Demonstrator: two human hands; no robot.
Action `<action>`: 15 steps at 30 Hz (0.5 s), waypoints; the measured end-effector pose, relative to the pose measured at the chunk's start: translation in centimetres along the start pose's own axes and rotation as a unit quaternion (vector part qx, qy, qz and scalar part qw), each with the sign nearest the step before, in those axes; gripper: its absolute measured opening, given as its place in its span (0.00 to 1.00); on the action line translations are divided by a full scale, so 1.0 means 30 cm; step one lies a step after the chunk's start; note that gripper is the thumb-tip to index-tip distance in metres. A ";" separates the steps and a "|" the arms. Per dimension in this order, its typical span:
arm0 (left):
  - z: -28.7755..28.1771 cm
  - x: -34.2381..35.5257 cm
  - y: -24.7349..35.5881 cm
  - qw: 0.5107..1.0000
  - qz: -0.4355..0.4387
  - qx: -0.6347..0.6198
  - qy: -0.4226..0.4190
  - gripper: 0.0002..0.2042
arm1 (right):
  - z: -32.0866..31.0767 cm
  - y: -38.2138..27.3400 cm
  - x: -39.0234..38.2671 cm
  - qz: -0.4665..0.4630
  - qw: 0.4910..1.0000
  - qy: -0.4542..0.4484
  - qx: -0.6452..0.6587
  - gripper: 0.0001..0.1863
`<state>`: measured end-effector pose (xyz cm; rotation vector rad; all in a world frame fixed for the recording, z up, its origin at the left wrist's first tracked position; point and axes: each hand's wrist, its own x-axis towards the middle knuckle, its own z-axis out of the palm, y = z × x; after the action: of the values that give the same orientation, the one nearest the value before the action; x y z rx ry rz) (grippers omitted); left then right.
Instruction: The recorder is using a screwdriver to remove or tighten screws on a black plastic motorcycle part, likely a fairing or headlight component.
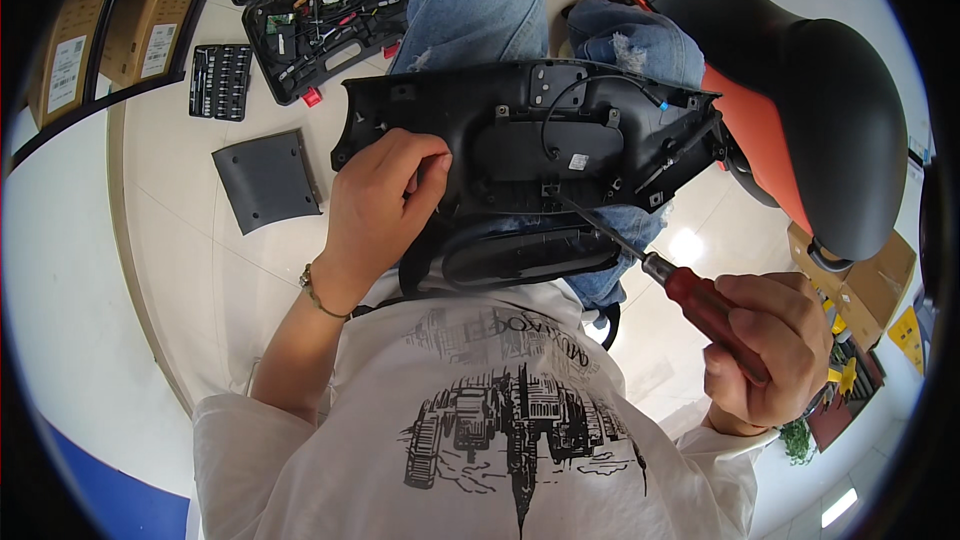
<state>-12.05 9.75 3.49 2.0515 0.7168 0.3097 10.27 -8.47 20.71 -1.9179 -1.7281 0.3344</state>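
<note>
A black moulded plastic panel (455, 150) lies across my lap, its ribbed inner side facing up. A thin black cable (546, 125) curves over it and ends near a small blue piece at the upper right. My right hand (775, 345) grips the red handle of a screwdriver (690, 298). The screwdriver's shaft slants up and left, its tip at a small clip slot along the panel's lower middle. Over the panel's left part, my left hand (385, 195) is closed, thumb against the curled fingers. What it holds, if anything, is hidden.
On the floor at the left are a flat dark cover (266, 180), a socket set (219, 82) and an open tool case (325, 25). A black and orange scooter-like body with a seat (845, 130) stands close on the right. Cardboard boxes (885, 275) sit beyond it.
</note>
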 end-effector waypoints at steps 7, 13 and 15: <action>-0.002 -0.011 -0.007 1.000 -0.006 0.012 0.003 0.03 | 0.017 -0.023 0.032 0.007 0.995 -0.025 -0.092 0.21; 0.006 -0.001 -0.006 1.000 0.006 0.009 0.006 0.03 | -0.015 -0.035 0.053 -0.016 0.990 -0.078 -0.120 0.16; 0.010 -0.009 -0.012 1.000 0.006 0.016 0.014 0.03 | 0.005 -0.023 0.066 -0.054 0.992 -0.070 -0.089 0.11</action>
<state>-12.27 9.52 3.03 2.0859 0.7303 0.3367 9.91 -6.48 21.27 -1.9549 -2.0065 0.2888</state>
